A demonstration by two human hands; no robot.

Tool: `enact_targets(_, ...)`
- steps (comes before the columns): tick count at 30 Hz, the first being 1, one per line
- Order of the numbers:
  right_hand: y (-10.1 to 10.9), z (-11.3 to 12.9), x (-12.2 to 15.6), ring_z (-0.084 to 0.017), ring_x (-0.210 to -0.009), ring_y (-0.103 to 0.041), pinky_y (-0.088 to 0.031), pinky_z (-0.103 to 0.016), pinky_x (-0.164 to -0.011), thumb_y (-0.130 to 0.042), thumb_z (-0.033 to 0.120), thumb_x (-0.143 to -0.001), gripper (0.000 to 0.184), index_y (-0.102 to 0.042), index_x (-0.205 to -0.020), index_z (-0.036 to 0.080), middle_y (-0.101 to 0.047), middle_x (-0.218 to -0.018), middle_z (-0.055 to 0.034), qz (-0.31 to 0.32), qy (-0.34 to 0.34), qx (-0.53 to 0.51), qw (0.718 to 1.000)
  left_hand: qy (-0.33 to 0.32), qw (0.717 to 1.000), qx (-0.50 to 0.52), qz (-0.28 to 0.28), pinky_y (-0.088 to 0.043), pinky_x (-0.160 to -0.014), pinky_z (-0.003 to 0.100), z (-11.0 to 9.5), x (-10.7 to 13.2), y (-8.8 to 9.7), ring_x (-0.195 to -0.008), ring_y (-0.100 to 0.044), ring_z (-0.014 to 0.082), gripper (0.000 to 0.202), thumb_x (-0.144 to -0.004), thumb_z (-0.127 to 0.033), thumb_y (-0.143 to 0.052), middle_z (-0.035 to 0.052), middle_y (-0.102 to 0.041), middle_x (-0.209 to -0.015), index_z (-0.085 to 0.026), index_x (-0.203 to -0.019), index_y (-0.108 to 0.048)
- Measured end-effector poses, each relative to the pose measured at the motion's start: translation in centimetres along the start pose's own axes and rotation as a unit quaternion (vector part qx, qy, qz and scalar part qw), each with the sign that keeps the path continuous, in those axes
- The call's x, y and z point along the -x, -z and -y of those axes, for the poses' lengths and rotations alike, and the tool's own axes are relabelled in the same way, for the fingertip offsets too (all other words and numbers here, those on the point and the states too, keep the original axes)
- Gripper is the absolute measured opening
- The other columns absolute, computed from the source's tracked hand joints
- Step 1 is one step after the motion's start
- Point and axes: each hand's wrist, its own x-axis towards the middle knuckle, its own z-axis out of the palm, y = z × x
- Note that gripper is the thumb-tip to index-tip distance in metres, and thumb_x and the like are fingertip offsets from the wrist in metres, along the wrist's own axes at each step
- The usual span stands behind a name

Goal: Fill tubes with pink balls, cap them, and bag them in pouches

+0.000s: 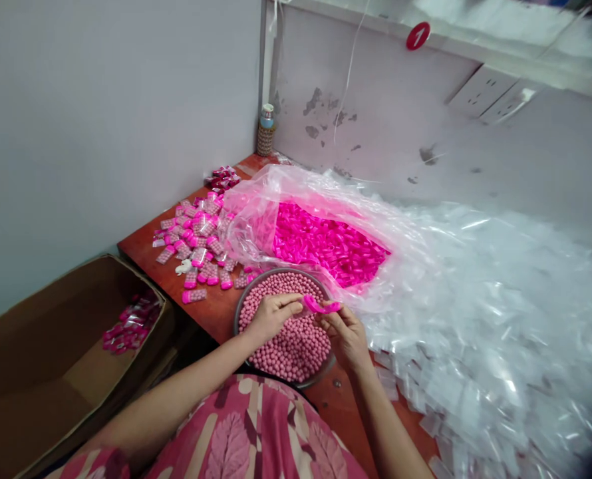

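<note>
Over a round bowl (239,319) of pink beads (286,352), my two hands meet around one small piece. My left hand (275,315) pinches what looks like a small clear plastic container (304,310), partly hidden by the fingers. My right hand (346,331) grips the end of a bright pink plastic cap (320,305), whose other end touches the container. Just behind the bowl, a clear plastic bag (256,199) lies open around a heap of pink caps (326,243).
Bead-filled containers with pink caps (199,233) are piled at left on the red table (216,318). Empty clear containers (495,319) heap up at right. A cardboard box (76,392) holding pink packets (132,324) stands lower left. A bottle (266,130) stands in the corner.
</note>
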Motion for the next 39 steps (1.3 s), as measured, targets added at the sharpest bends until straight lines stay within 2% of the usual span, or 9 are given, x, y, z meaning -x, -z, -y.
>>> enact_targets(7,-1.5,1.8,-0.2,-0.023,-0.089,-0.059,-0.045,-0.044,-0.077,-0.056,0.037,-0.073,0.028,-0.061,-0.095,0.019,-0.065,-0.093,-0.0070,0.128,-0.171,-0.074,0.974,-0.093,0.990,-0.098,0.035,-0.040,-0.088,0.034,-0.6,0.5,0.0,-0.096,-0.054,0.0196,0.021,-0.077,-0.026,-0.055,0.0073,-0.063,-0.097,-0.019,-0.093,-0.067)
enact_targets(18,-2.8,-0.7,-1.2,-0.023,-0.079,-0.062,-0.046,-0.047,-0.076,-0.052,0.032,-0.069,0.016,-0.063,-0.073,0.020,-0.068,-0.074,-0.0029,0.038,-0.214,-0.142,0.966,-0.113,0.977,-0.166,0.078,-0.042,-0.083,0.032,-0.3,-0.3,0.6,-0.089,-0.055,0.0184,0.020,-0.080,-0.025,-0.049,0.0054,-0.065,-0.086,-0.019,-0.081,-0.069)
enact_targets(24,-3.3,-0.7,-1.9,-0.022,-0.089,-0.060,-0.047,-0.043,-0.077,-0.049,0.042,-0.077,0.030,-0.059,-0.096,0.021,-0.064,-0.098,-0.0073,0.068,-0.212,-0.116,0.968,-0.046,0.992,-0.107,0.044,-0.042,-0.086,0.033,0.8,-1.4,2.6,-0.092,-0.057,0.0193,0.023,-0.078,-0.028,-0.052,0.0056,-0.065,-0.096,-0.018,-0.095,-0.066)
enact_targets(27,-1.5,-1.6,-2.9,-0.020,-0.088,-0.060,-0.049,-0.039,-0.075,-0.050,0.047,-0.077,0.036,-0.056,-0.102,0.021,-0.060,-0.107,-0.0081,-0.002,-0.127,-0.002,0.992,-0.006,0.993,-0.075,-0.088,-0.041,-0.089,0.037,1.0,-4.6,6.9,-0.097,-0.056,0.0217,0.033,-0.076,-0.031,-0.055,0.0077,-0.063,-0.105,-0.015,-0.104,-0.061)
enact_targets(28,-0.6,-2.0,-3.3,-0.020,-0.085,-0.061,-0.050,-0.038,-0.073,-0.050,0.047,-0.077,0.036,-0.056,-0.101,0.020,-0.060,-0.104,-0.0082,-0.035,-0.089,0.073,0.993,-0.005,0.983,-0.079,-0.164,-0.041,-0.088,0.038,0.8,-6.1,8.9,-0.096,-0.057,0.0225,0.036,-0.074,-0.032,-0.057,0.0091,-0.063,-0.104,-0.013,-0.105,-0.061)
enact_targets(30,1.1,-3.0,-3.9,-0.019,-0.076,-0.062,-0.051,-0.036,-0.067,-0.049,0.048,-0.076,0.037,-0.057,-0.097,0.018,-0.063,-0.094,-0.0078,-0.070,-0.031,0.230,0.970,-0.028,0.955,-0.105,-0.277,-0.042,-0.088,0.038,0.1,-9.2,12.9,-0.099,-0.056,0.0231,0.043,-0.073,-0.032,-0.059,0.0117,-0.060,-0.109,-0.010,-0.109,-0.057)
enact_targets(33,2.2,-4.3,-4.4,-0.021,-0.074,-0.060,-0.048,-0.038,-0.067,-0.053,0.047,-0.073,0.036,-0.060,-0.088,0.016,-0.064,-0.084,-0.0073,-0.064,-0.002,0.353,0.934,-0.102,0.927,-0.178,-0.313,-0.039,-0.092,0.034,-1.3,-12.1,17.2,-0.106,-0.052,0.0200,0.047,-0.074,-0.029,-0.057,0.0105,-0.056,-0.117,-0.012,-0.117,-0.051)
enact_targets(36,1.2,-5.4,-4.5,-0.023,-0.077,-0.059,-0.044,-0.038,-0.073,-0.059,0.043,-0.069,0.028,-0.062,-0.083,0.018,-0.065,-0.082,-0.0071,-0.050,0.011,0.407,0.912,-0.121,0.919,-0.243,-0.285,-0.038,-0.093,0.033,-2.0,-11.5,17.1,-0.108,-0.050,0.0187,0.046,-0.075,-0.029,-0.056,0.0077,-0.055,-0.119,-0.016,-0.119,-0.049)
enact_targets(39,-0.7,-6.8,-4.4,-0.023,-0.074,-0.059,-0.042,-0.035,-0.070,-0.063,0.042,-0.066,0.030,-0.061,-0.086,0.021,-0.065,-0.081,-0.0069,-0.034,0.013,0.456,0.889,-0.073,0.931,-0.287,-0.215,-0.043,-0.086,0.033,-0.8,-8.2,13.4,-0.096,-0.057,0.0184,0.034,-0.076,-0.030,-0.053,0.0060,-0.063,-0.105,-0.017,-0.108,-0.058)
